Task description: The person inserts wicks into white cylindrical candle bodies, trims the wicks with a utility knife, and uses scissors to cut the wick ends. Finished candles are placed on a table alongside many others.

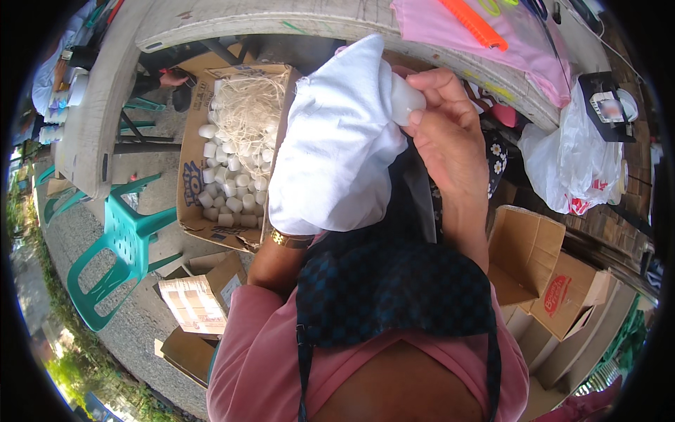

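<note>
A white cloth (330,141) covers my left hand, so its fingers are hidden; below the cloth my left wrist shows a gold-coloured band (290,240). At the cloth's right edge is a small, smooth, translucent white candle (405,100) with a short wick-like tip. My right hand (450,126) pinches this candle between thumb and fingers, and the cloth touches its left side. Left of the cloth stands an open cardboard box (193,179) with many small white candles (235,193) in it. A tangle of pale string (246,112) lies on top of them.
A worn whitish table (316,24) runs ahead, bearing pink fabric (450,32) and an orange cutter (474,24). At left is a green plastic chair (126,239). Cardboard boxes (524,253) and a white plastic bag (573,162) are at right. Someone's hand (172,79) shows far left.
</note>
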